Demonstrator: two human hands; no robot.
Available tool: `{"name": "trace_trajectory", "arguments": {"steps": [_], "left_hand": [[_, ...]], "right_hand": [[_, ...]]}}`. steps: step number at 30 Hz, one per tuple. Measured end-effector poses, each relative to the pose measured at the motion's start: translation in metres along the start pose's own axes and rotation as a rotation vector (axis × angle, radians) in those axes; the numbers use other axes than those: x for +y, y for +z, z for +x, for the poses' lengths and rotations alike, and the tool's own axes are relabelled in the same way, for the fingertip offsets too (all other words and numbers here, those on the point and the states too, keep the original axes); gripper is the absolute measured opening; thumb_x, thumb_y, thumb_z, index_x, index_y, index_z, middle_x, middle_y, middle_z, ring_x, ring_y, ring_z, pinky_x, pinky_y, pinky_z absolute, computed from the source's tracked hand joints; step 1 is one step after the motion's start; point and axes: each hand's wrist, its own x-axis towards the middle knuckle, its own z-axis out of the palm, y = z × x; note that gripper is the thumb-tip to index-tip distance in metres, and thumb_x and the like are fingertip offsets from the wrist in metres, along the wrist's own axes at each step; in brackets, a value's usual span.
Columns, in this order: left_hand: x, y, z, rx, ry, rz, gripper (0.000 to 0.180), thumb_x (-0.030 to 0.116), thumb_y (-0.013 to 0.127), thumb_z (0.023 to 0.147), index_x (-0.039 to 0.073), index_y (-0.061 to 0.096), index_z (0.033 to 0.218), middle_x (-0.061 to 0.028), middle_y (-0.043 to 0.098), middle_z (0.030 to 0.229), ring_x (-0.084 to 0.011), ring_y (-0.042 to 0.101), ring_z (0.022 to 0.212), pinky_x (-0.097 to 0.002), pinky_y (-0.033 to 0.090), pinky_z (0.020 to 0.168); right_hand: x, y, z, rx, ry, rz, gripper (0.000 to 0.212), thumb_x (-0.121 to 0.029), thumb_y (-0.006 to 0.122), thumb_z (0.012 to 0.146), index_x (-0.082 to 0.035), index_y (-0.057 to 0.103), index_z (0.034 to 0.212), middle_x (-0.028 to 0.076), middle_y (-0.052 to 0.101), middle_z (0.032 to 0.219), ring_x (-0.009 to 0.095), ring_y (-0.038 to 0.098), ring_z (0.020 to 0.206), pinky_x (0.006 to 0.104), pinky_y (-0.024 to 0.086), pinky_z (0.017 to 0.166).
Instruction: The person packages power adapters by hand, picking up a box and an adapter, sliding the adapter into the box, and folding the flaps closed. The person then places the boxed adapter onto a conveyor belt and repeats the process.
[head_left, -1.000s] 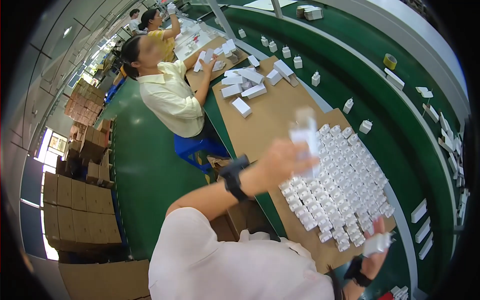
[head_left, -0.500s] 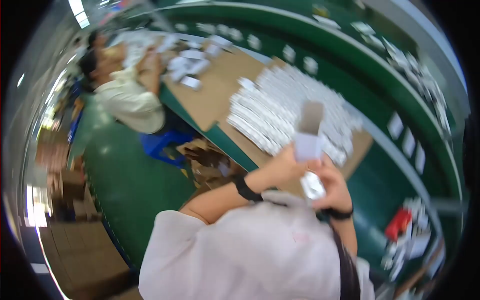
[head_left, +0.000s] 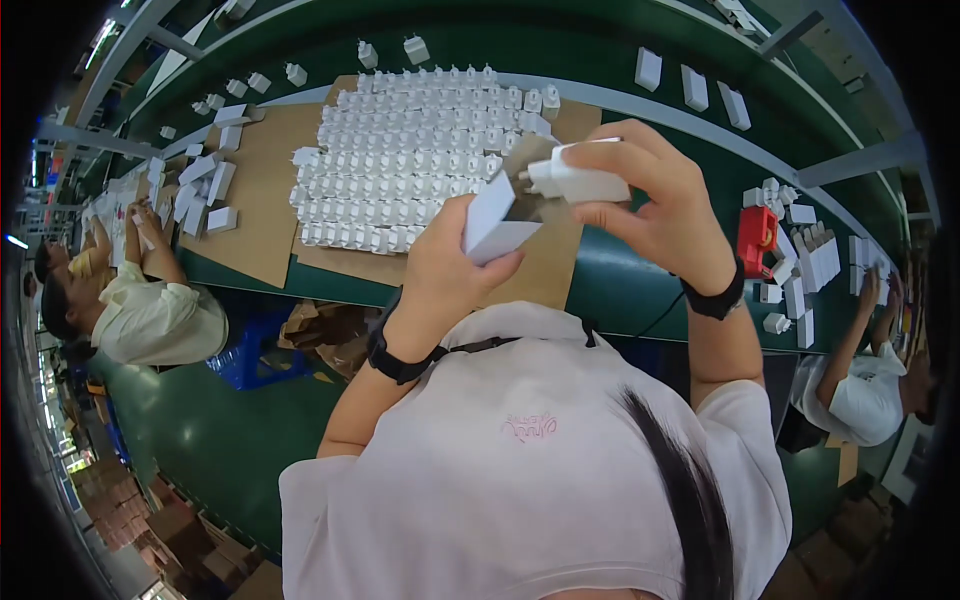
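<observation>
My left hand [head_left: 445,265] is closed round a small white cardboard box [head_left: 492,222], held tilted above the bench with its end flap open. My right hand [head_left: 665,195] grips a white plug-in charger [head_left: 592,182] between thumb and fingers. The charger's metal prongs point left at the box's open end, beside the grey inner side of the flap. It looks to be just outside the box, though how far apart they are I cannot tell. Beyond my hands, many white chargers [head_left: 385,175] stand in close rows on a brown cardboard sheet [head_left: 575,235].
On the left lie white boxes [head_left: 220,185] near a seated co-worker in a pale shirt [head_left: 165,325]. To the right, a red holder [head_left: 757,242] stands among more chargers and boxes, near another person [head_left: 865,395]. A ledge [head_left: 560,55] behind the bench carries several chargers and boxes.
My view has turned to face the bench squarely. Both hands have moved apart; the right one has brought the charger up from beneath the box to its open end.
</observation>
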Motion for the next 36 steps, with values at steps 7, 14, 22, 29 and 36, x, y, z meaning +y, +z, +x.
{"name": "trace_trajectory", "arguments": {"steps": [7, 14, 22, 29, 36], "left_hand": [[-0.011, 0.012, 0.001, -0.029, 0.042, 0.016, 0.057, 0.019, 0.076, 0.064, 0.003, 0.045, 0.108, -0.0136, 0.059, 0.091, -0.0244, 0.061, 0.082, -0.0329, 0.048, 0.071], [-0.036, 0.016, 0.013, 0.048, -0.017, -0.285, 0.061, 0.021, 0.077, 0.063, 0.001, 0.043, 0.11, -0.0129, 0.058, 0.096, -0.022, 0.059, 0.086, -0.0328, 0.048, 0.073], [-0.058, -0.021, 0.044, -0.011, 0.0, -0.185, 0.076, 0.018, 0.073, 0.069, 0.002, 0.032, 0.131, -0.0148, 0.052, 0.109, -0.024, 0.054, 0.095, -0.0352, 0.045, 0.081], [-0.188, -0.163, 0.034, 0.655, -0.363, 0.047, 0.046, 0.011, 0.064, 0.079, -0.001, 0.044, 0.119, -0.0133, 0.054, 0.107, -0.0168, 0.054, 0.09, -0.0277, 0.046, 0.077], [-0.267, -0.281, 0.065, 0.509, -0.478, 0.729, 0.049, 0.0, 0.059, 0.075, 0.004, 0.045, 0.122, -0.0132, 0.052, 0.106, -0.0209, 0.054, 0.086, -0.0286, 0.044, 0.075]], "right_hand": [[0.001, 0.018, 0.018, -0.207, 0.045, 0.292, 0.046, -0.006, 0.072, 0.068, -0.006, 0.055, 0.111, 0.01, 0.057, 0.107, 0.018, 0.056, 0.09, 0.025, 0.046, 0.073], [0.039, 0.034, -0.003, -0.023, 0.276, 0.603, 0.043, -0.005, 0.067, 0.075, -0.002, 0.05, 0.114, 0.011, 0.054, 0.114, 0.016, 0.053, 0.1, 0.0259, 0.045, 0.079], [0.127, 0.069, 0.026, 0.144, 0.636, 0.84, 0.053, 0.001, 0.06, 0.073, -0.003, 0.041, 0.123, 0.01, 0.061, 0.1, 0.015, 0.058, 0.091, 0.0281, 0.046, 0.08], [0.388, 0.026, 0.098, 0.368, 0.936, 0.526, 0.047, -0.01, 0.062, 0.079, -0.004, 0.047, 0.123, 0.007, 0.063, 0.09, 0.014, 0.061, 0.077, 0.0259, 0.049, 0.065], [0.448, 0.092, 0.172, 0.118, 0.515, -0.268, 0.057, -0.015, 0.065, 0.075, -0.008, 0.044, 0.128, 0.013, 0.055, 0.116, 0.027, 0.056, 0.101, 0.0349, 0.044, 0.088]]}}
